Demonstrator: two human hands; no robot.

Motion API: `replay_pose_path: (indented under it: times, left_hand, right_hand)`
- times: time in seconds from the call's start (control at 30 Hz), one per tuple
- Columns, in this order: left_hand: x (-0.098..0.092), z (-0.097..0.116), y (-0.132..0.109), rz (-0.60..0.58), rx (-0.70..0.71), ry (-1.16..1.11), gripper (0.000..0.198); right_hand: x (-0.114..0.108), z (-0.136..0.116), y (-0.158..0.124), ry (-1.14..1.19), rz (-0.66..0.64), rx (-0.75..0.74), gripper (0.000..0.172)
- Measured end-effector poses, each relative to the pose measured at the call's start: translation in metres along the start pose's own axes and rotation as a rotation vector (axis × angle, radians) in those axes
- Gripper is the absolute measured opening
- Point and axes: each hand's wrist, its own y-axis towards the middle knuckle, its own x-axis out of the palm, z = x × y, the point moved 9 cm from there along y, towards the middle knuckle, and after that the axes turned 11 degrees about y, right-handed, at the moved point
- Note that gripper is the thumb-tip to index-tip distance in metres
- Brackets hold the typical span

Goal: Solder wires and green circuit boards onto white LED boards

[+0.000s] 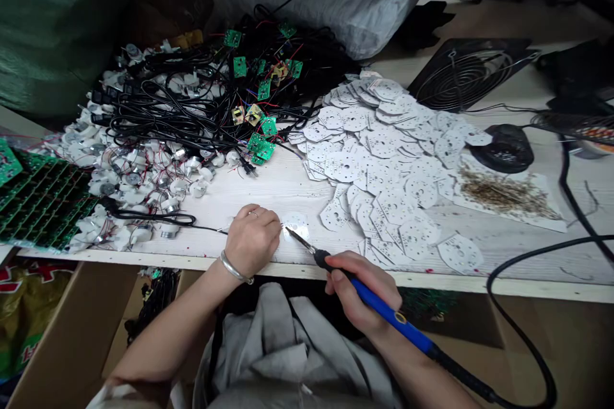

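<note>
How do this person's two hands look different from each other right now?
The left hand is curled, knuckles up, with its fingertips hidden; the right hand grips a blue soldering iron.
The left hand has a silver bangle at its wrist; the right hand shows none.
The left hand is right beside a small white board; the right hand is farther off, with the iron's tip reaching there.
Both are bare.
</note>
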Motion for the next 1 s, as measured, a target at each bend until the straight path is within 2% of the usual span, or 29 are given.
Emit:
replay_pose_path:
  times: [0.27, 0.5, 1.0]
  left_hand:
    - [0.002, 0.002, 0.002, -0.049, 0.008, 0.022, 0.017]
    - [0.006, 0.003, 0.003, -0.107, -0.002, 0.043, 0.017]
    - [0.006, 0.002, 0.002, -0.118, -0.015, 0.027, 0.018]
  right_hand:
    - [0.000, 0.008, -0.004, -0.005, 0.054, 0.009, 0.013]
    - [0.000, 0.016, -0.006, 0.003, 0.083, 0.076, 0.013]
    - [-0.002, 0.021, -0.011, 0.004, 0.089, 0.118, 0.015]
